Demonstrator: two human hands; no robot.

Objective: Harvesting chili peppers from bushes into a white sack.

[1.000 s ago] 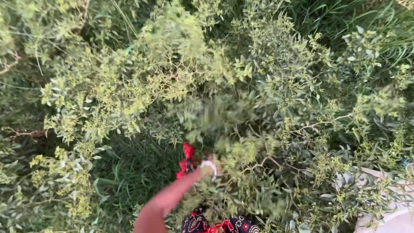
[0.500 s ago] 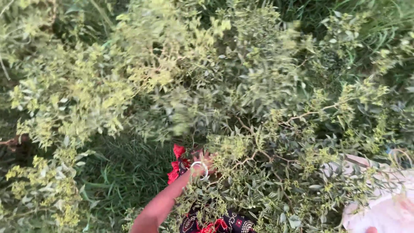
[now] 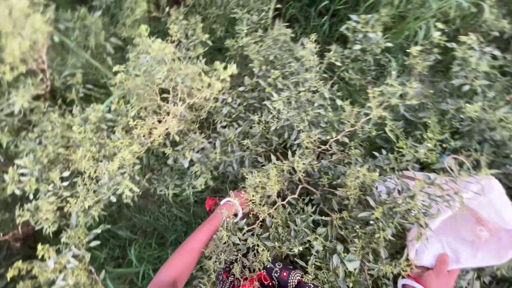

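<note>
A dense green shrub (image 3: 298, 133) with small leaves and thin brown twigs fills the view. My left arm reaches up from the bottom into it. A white bangle (image 3: 233, 206) sits on the wrist, with a bit of red cloth (image 3: 212, 203) beside it. My left hand (image 3: 241, 198) is mostly buried in the leaves by a brown twig (image 3: 290, 196), so its fingers are hidden. At the bottom right, my right hand (image 3: 439, 272) grips the lower edge of a white bag (image 3: 469, 224), which rests against the foliage.
Taller grass blades (image 3: 341, 13) stand at the top. A darker patch of low grass (image 3: 133, 240) lies at the lower left. Black cloth with a red and white pattern (image 3: 266, 277) shows at the bottom edge.
The white bag and my right hand have come further into view at the right. My left hand has stayed in the shrub, shifting slightly right among the twigs.
</note>
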